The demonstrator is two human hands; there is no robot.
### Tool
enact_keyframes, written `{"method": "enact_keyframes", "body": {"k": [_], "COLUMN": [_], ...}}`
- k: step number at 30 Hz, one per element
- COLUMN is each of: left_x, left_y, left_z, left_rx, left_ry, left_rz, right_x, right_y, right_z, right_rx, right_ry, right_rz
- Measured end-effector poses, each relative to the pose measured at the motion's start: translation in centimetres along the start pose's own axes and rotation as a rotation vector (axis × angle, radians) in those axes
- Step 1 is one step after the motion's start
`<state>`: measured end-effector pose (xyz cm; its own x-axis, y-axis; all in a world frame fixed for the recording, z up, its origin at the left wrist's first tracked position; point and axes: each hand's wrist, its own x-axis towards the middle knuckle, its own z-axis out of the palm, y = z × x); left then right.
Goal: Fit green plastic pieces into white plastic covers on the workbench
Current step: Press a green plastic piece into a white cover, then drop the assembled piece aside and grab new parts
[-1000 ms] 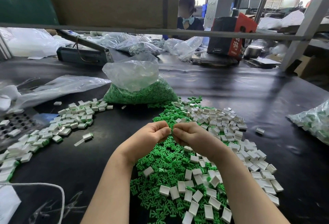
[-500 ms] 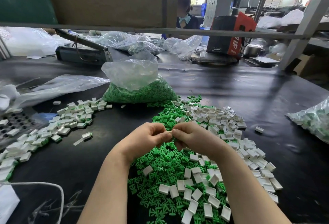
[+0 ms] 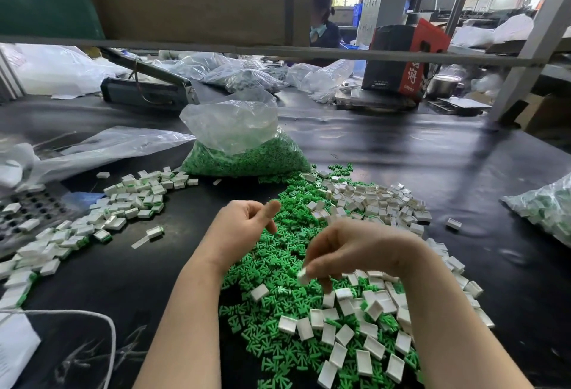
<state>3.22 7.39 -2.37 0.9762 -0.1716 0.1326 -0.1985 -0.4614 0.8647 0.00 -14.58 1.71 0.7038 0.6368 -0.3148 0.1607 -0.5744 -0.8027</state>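
Note:
A heap of green plastic pieces [image 3: 278, 252] lies in the middle of the black workbench [image 3: 432, 156], with loose white covers [image 3: 374, 203] spread over its right and near sides. My right hand [image 3: 358, 249] hangs low over the near covers and pinches one white cover [image 3: 302, 276] at its fingertips. My left hand [image 3: 244, 228] hovers above the left edge of the green heap, fingers loosely spread, with nothing visible in it. The two hands are apart.
A row of white covers with green showing [image 3: 123, 206] runs along the left. A clear bag of green pieces [image 3: 247, 156] stands behind the heap. Another filled bag [image 3: 550, 206] lies at the right edge. A perforated tray [image 3: 27, 212] sits far left. A person sits beyond the shelf.
The hands were pressed together above the heap; now they have parted. My right hand dropped toward me and holds a white cover. My left hand has loosened its fingers.

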Motion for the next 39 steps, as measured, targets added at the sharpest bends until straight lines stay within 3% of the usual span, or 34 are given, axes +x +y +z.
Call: {"method": "enact_keyframes", "body": {"k": [6,10,13,16,18,20,25,39], "left_x": [0.5,0.7,0.7,0.7,0.5,0.4,0.3,0.2], "left_y": [-1.1,-1.3,-1.1,-0.5,0.0,0.3,0.5,0.7], "left_z": [0.6,0.7,1.0,1.7,2.4,3.0,3.8,4.0], "left_rx": [0.122,0.120,0.139,0.202,0.262,0.368,0.542,0.424], "left_ry": [0.035,0.019,0.014,-0.026,-0.061,-0.085,-0.077,0.018], "left_rz": [-0.052,-0.059,-0.055,-0.041,-0.015,0.002,-0.023,-0.050], "right_x": [1.8,2.0,1.1,0.9,1.2,1.5,2.3,2.2], "right_y": [-3.0,-3.4,-2.5,-0.4,1.2,2.5,4.6,5.0], "right_z": [1.9,2.2,1.0,0.0,-0.4,-0.4,0.3,0.5], "right_rx": [-0.221,-0.239,-0.160,-0.142,-0.261,-0.409,-0.617,-0.670], "right_ry": [-0.378,-0.374,-0.130,0.384,0.665,0.802,0.805,0.981], "right_rz": [0.128,0.169,0.136,0.169,0.273,0.426,0.676,0.555]}}
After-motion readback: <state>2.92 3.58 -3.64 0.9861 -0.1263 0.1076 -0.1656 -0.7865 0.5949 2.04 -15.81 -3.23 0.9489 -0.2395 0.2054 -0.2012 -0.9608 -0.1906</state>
